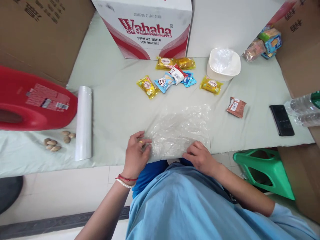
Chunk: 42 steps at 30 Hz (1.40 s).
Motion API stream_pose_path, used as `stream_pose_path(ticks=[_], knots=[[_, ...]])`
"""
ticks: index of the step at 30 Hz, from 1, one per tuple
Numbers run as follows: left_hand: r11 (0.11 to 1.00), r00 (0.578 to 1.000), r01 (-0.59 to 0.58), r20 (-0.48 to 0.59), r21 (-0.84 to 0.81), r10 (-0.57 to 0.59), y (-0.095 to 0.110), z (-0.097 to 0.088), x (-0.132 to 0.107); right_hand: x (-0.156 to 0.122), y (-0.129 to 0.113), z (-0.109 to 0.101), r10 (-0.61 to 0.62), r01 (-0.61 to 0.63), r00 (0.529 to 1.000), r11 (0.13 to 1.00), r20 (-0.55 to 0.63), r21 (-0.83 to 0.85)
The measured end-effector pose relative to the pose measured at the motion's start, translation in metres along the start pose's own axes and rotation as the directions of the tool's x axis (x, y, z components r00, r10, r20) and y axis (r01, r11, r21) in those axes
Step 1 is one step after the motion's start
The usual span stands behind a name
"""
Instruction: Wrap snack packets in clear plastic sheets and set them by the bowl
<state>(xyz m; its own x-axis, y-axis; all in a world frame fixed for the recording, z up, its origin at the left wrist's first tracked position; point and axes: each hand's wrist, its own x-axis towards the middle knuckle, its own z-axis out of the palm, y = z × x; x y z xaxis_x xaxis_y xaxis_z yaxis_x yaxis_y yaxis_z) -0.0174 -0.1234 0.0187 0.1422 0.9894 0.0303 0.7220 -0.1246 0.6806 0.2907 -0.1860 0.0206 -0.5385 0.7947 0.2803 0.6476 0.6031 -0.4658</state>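
A clear, crinkled plastic bag point(178, 130) lies spread flat at the table's near edge. At its left side is my left hand point(137, 151), fingers slightly bent and apart, fingertips touching the bag's edge. My right hand point(200, 158) is at the bag's near right corner, its fingers curled together with the thumb on the plastic. Beyond the bag lie yellow-wrapped snacks point(147, 86), a blue-and-white snack packet point(164, 82), a red-and-white packet point(178, 74) and blue sachets point(188, 79). Farther right are another yellow packet point(211, 85) and a brown packet point(236, 107).
A Wahaha carton point(150, 33) stands at the back, near a white bowl point(223, 75) holding clear plastic. Left are a red jug point(37, 100), a plastic roll point(84, 123) and several nuts point(52, 145). Right are a phone point(282, 120), bottles point(303, 105) and a green stool point(265, 170).
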Motion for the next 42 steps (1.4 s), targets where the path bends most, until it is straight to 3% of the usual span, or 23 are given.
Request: stream_pose_path(ticks=[4, 7, 9, 12, 14, 16, 18, 20, 22, 25, 28, 30, 34, 38, 42], knots=[[0.971, 0.993, -0.104, -0.039, 0.214, 0.115, 0.009, -0.008, -0.002, 0.000, -0.013, -0.025, 0.025, -0.023, 1.000, 0.977, -0.009, 0.212], [0.944, 0.982, -0.179, -0.010, 0.277, 0.189, 0.018, -0.008, 0.001, 0.015, -0.014, -0.049, 0.221, -0.134, 0.962, 0.895, -0.162, 0.425], [0.927, 0.976, -0.218, 0.084, 0.306, 0.201, 0.023, -0.005, 0.001, 0.032, -0.009, -0.061, 0.351, -0.250, 0.922, 0.862, -0.163, 0.440], [0.901, 0.953, -0.242, 0.261, 0.359, 0.152, 0.026, -0.003, -0.004, 0.064, 0.002, -0.061, 0.404, -0.403, 0.914, 0.894, 0.038, 0.197], [0.899, 0.943, -0.230, 0.314, 0.372, 0.111, 0.031, -0.006, -0.009, 0.084, 0.003, -0.048, 0.400, -0.400, 0.905, 0.916, 0.143, -0.026], [0.915, 0.953, -0.206, 0.284, 0.348, 0.107, 0.039, -0.012, -0.013, 0.096, -0.002, -0.027, 0.379, -0.357, 0.911, 0.922, 0.164, -0.151], [0.937, 0.974, -0.192, 0.177, 0.292, 0.145, 0.054, -0.017, -0.014, 0.100, -0.010, 0.000, 0.342, -0.315, 0.924, 0.935, 0.174, -0.166], [0.953, 0.978, -0.207, 0.058, 0.219, 0.199, 0.070, -0.016, -0.007, 0.096, -0.017, 0.024, 0.309, -0.284, 0.932, 0.947, 0.190, -0.149], [0.954, 0.964, -0.264, 0.012, 0.141, 0.265, 0.083, -0.005, 0.008, 0.090, -0.019, 0.040, 0.277, -0.255, 0.941, 0.958, 0.196, -0.130], [0.933, 0.934, -0.350, 0.103, 0.080, 0.341, 0.086, 0.024, 0.041, 0.084, -0.015, 0.048, 0.233, -0.215, 0.948, 0.971, 0.218, -0.104], [0.940, 0.940, -0.309, 0.197, 0.146, 0.279, 0.068, 0.049, 0.072, 0.079, -0.009, 0.041, 0.209, -0.192, 0.951, 0.977, 0.229, -0.096], [0.942, 0.950, -0.274, 0.205, 0.196, 0.234, 0.053, 0.056, 0.084, 0.069, -0.005, 0.033, 0.212, -0.194, 0.957, 0.975, 0.197, -0.109], [0.935, 0.970, -0.225, 0.154, 0.273, 0.188, 0.035, 0.051, 0.090, 0.034, 0.000, 0.022, 0.347, -0.329, 0.935, 0.926, 0.076, -0.182], [0.922, 0.990, -0.119, 0.111, 0.368, 0.083, 0.031, 0.043, 0.091, -0.001, 0.007, 0.014, 0.444, -0.430, 0.896, 0.875, 0.018, -0.222], [0.896, 0.993, -0.070, 0.119, 0.439, 0.020, 0.031, 0.041, 0.094, -0.012, 0.016, -0.006, 0.486, -0.478, 0.874, 0.856, -0.013, -0.196]])
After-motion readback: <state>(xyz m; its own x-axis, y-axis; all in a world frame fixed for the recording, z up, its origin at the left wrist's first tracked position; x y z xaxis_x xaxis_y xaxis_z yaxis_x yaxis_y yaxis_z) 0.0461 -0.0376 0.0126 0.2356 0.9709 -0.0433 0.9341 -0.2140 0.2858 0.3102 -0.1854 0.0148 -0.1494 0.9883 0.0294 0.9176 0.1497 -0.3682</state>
